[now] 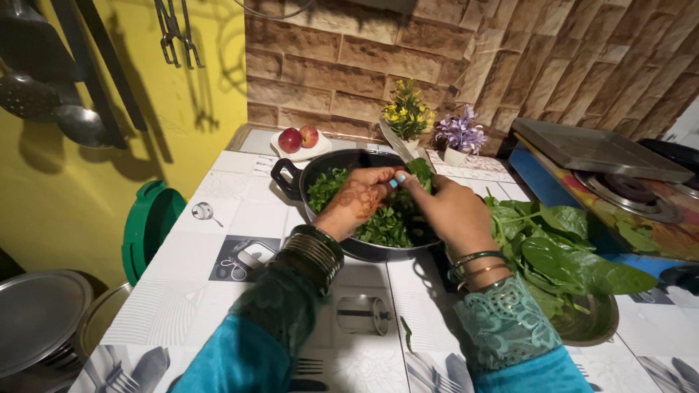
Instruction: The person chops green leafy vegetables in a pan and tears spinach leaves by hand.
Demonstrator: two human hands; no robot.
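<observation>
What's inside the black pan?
The black pan holds chopped green leaves. Both hands, left and right, work over it with a knife, covering the middle. The pan's bottom is hidden under the greens.

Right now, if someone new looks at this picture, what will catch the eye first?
First, the two hands meeting over the black pan at the centre: the left hand and the right hand hold a green leaf and a knife above the chopped greens. Right of them, whole leaves fill a metal bowl. Behind, two apples lie on a plate.
</observation>
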